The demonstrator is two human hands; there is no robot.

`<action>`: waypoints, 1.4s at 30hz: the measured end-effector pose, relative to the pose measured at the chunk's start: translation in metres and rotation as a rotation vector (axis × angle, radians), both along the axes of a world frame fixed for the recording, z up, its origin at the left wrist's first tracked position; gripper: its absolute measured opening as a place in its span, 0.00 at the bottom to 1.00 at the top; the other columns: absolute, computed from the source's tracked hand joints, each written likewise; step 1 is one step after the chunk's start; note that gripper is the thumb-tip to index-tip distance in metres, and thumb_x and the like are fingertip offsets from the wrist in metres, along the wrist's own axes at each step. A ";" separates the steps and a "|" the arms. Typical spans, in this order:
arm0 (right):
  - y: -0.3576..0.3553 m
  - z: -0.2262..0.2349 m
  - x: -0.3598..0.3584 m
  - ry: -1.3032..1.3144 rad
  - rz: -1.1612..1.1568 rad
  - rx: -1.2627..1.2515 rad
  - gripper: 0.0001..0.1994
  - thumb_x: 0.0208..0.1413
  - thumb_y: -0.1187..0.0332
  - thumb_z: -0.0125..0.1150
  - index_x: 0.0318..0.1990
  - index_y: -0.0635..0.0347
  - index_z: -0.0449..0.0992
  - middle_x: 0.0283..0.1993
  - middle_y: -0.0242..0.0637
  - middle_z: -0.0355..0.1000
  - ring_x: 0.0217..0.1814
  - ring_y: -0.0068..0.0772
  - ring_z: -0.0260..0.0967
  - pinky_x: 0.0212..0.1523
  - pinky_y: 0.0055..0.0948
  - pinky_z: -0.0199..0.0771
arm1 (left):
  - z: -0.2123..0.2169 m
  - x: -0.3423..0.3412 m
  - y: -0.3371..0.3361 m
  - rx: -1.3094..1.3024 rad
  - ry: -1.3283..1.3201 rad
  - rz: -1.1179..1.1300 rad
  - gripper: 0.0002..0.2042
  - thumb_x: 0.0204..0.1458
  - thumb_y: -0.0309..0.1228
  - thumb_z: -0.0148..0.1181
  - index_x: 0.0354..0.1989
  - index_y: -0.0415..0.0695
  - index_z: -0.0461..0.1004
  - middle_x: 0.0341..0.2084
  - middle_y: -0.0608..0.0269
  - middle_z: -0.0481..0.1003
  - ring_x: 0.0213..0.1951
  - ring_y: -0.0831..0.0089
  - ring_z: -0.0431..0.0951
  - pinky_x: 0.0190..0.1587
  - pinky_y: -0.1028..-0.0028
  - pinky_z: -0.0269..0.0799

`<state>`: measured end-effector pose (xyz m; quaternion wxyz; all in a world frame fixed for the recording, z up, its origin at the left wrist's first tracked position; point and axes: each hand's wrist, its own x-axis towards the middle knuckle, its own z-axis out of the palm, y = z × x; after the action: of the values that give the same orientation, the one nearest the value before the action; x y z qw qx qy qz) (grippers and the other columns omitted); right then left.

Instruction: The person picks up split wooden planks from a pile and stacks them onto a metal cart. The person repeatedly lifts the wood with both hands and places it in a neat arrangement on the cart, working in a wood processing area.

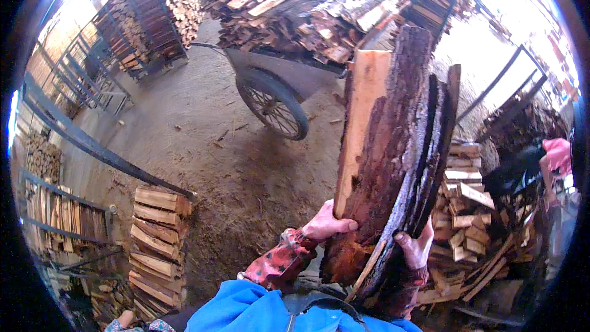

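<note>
In front of me stands a tall bundle of bark-covered wood slabs [393, 117], rough dark bark on several pieces and a pale sawn face on the left one. My left hand [330, 220] grips its lower left edge, thumb over the bark and fingers out of sight behind. On the lower right side my right hand [415, 247] is closed round the slabs, its thumb pressed on the bark. The bundle leans slightly to the right at the top. Red patterned sleeves cover both my forearms.
Ahead stands a two-wheeled cart [283, 74] heaped with slabs [295, 9]. A stack of split wood [157, 246] and a metal bar [98, 147] lie left. Loose split pieces [470, 227] pile up at right, near another person's pink sleeve [557, 155]. Another person's hand [126, 318] shows lower left.
</note>
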<state>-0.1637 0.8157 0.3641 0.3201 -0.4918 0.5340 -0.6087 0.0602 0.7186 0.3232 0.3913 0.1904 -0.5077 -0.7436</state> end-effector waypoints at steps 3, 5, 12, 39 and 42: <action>-0.065 0.019 0.023 0.042 0.149 0.031 0.43 0.35 0.63 0.79 0.60 0.67 0.60 0.52 0.34 0.68 0.53 0.30 0.65 0.58 0.30 0.63 | 0.015 0.037 -0.036 0.087 -0.099 0.109 0.31 0.40 0.39 0.72 0.51 0.35 0.69 0.40 0.63 0.75 0.41 0.74 0.73 0.46 0.71 0.71; -0.109 0.033 0.060 0.063 0.236 0.018 0.44 0.35 0.61 0.79 0.60 0.66 0.60 0.53 0.35 0.68 0.54 0.30 0.65 0.58 0.30 0.62 | 0.006 0.068 -0.064 0.082 -0.069 0.204 0.29 0.41 0.36 0.71 0.52 0.37 0.67 0.40 0.63 0.75 0.41 0.73 0.74 0.47 0.70 0.71; -0.246 0.034 0.146 0.122 0.393 0.020 0.49 0.36 0.63 0.77 0.66 0.68 0.52 0.61 0.40 0.63 0.61 0.31 0.60 0.63 0.31 0.57 | -0.017 0.159 -0.171 0.146 -0.031 0.387 0.26 0.41 0.33 0.69 0.49 0.38 0.68 0.39 0.63 0.75 0.39 0.74 0.74 0.42 0.71 0.72; -0.653 0.149 0.265 0.104 0.580 -0.226 0.50 0.40 0.60 0.76 0.67 0.66 0.49 0.66 0.40 0.55 0.69 0.30 0.49 0.68 0.31 0.47 | 0.069 0.285 -0.539 0.013 0.024 0.755 0.35 0.43 0.43 0.66 0.56 0.38 0.60 0.44 0.59 0.71 0.43 0.68 0.73 0.47 0.67 0.70; -0.676 0.178 0.274 0.028 0.524 -0.242 0.48 0.40 0.62 0.76 0.66 0.66 0.51 0.64 0.39 0.58 0.67 0.29 0.52 0.67 0.31 0.49 | 0.103 0.296 -0.583 0.104 -0.058 0.733 0.25 0.51 0.32 0.50 0.59 0.44 0.58 0.46 0.58 0.69 0.42 0.66 0.74 0.42 0.72 0.73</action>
<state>0.1101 0.1395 0.5424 0.3983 -0.6559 0.3165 -0.5576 0.3562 0.1355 0.4261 0.6069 0.4000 -0.3783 -0.5732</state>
